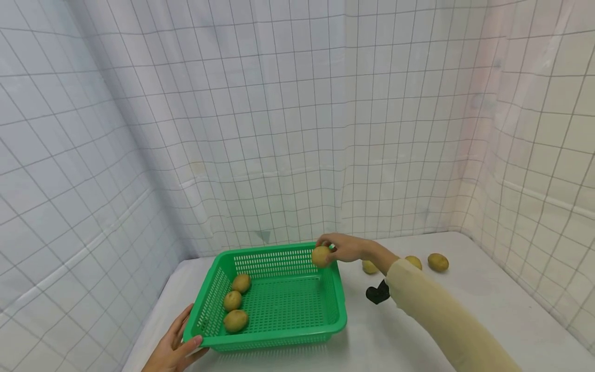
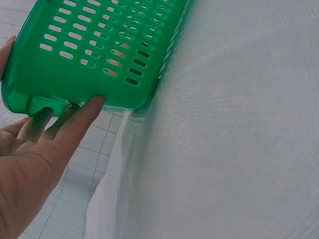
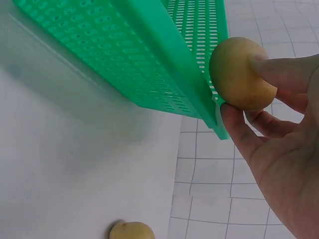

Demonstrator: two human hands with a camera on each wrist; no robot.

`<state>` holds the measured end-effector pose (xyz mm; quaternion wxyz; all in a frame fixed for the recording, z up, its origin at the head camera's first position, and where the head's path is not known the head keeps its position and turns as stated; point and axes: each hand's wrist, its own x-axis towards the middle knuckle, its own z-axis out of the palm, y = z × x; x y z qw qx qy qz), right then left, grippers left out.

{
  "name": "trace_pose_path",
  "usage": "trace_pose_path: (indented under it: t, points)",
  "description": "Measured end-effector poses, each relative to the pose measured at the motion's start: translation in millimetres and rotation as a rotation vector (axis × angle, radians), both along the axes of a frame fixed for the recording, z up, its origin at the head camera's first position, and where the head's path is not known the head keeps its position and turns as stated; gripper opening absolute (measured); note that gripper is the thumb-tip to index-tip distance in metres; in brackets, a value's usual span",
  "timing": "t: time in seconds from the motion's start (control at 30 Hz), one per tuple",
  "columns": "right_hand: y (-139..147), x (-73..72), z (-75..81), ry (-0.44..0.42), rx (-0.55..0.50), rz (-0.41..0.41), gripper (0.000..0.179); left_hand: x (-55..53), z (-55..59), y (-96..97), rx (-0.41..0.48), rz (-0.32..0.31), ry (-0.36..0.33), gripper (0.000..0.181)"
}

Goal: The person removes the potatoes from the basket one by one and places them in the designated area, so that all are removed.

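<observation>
By the left hand (image 1: 173, 345), the green basket (image 1: 269, 338) is gripped at its near left corner; tilting, caused by uneven lifting, could set the three inner potatoes (image 1: 233, 300) rolling from the left wall. The held potato (image 1: 321, 257) is pinched by the right hand (image 1: 347, 248) above the far right corner; it could be dropped if the fingertip hold slips, or knocked against the rim if carried too low. Beyond, loose potatoes (image 1: 438, 262) could be displaced by the sleeve (image 1: 427, 305). No brand, label or writing can be read.
</observation>
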<state>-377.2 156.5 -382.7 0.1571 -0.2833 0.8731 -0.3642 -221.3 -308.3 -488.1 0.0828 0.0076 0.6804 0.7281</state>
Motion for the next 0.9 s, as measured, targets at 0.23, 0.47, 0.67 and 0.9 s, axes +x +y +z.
trace_pose_path:
  t: [0.23,0.47,0.67,0.9]
  points:
    - [10,2.5,2.6,-0.042,-0.020,-0.037,0.043,0.5,-1.3,-2.1,-0.008,-0.007,-0.007,0.088]
    - [24,0.9,0.6,-0.030,-0.030,-0.053,0.042,0.1,-0.5,-3.7,-0.002,0.000,-0.011,0.089]
    - [43,4.3,-3.6,-0.014,-0.029,-0.067,0.045,-0.1,-0.5,-4.4,-0.009,0.005,-0.006,0.090]
    - [68,13.1,-15.9,0.034,-0.001,-0.095,0.042,-2.2,-0.8,-2.4,0.008,-0.009,-0.010,0.088]
